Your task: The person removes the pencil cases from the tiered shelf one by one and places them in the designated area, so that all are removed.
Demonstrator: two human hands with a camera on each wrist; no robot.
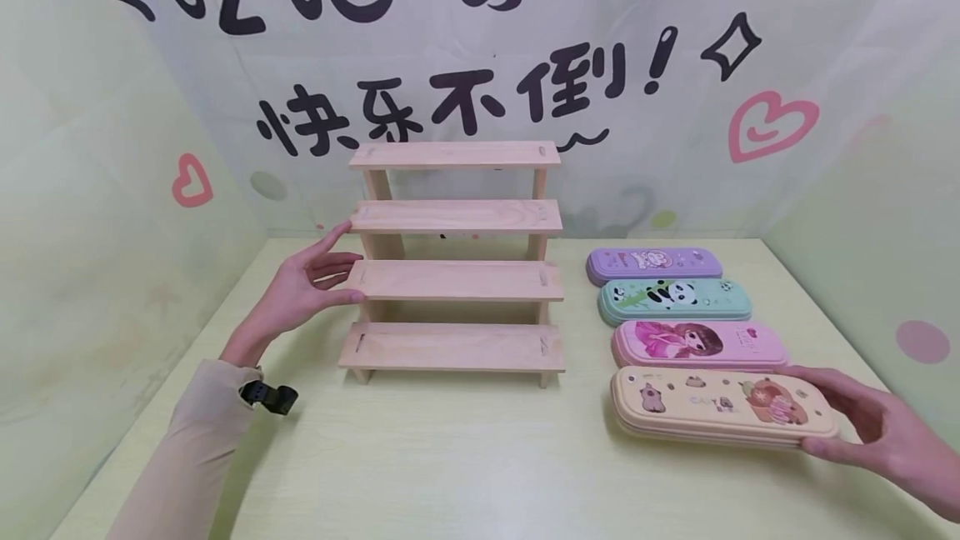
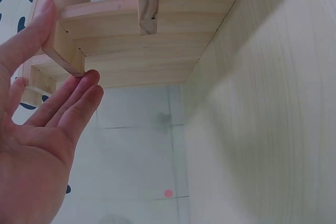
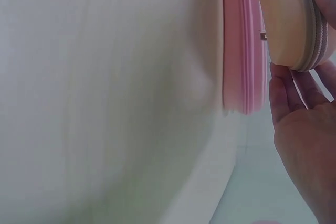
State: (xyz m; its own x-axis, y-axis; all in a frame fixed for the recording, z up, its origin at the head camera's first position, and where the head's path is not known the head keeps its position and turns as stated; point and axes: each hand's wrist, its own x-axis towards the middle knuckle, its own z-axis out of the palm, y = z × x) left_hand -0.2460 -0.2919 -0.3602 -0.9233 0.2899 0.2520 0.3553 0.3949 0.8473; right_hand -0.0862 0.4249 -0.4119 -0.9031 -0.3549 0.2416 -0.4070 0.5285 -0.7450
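A pale wooden stepped rack point(image 1: 450, 280) with several shelves stands at the middle of the table. My left hand point(image 1: 303, 286) is at its left side, thumb at the front edge of one shelf end point(image 2: 67, 51) and fingertips at that board's rear edge; the index finger reaches the shelf above. With my right hand point(image 1: 873, 423) I grip the right end of a cream zippered pencil case point(image 1: 712, 407) printed with capybaras, thumb in front and fingers behind. In the right wrist view the cream case is farther from the tabletop than the pink case point(image 3: 244, 51).
Behind the cream case, the pink case with a doll picture, a mint panda case point(image 1: 708, 300) and a purple case point(image 1: 675, 261) lie in a row. A printed cloth wall point(image 1: 660, 173) stands behind the table point(image 1: 420, 465), with side walls left and right.
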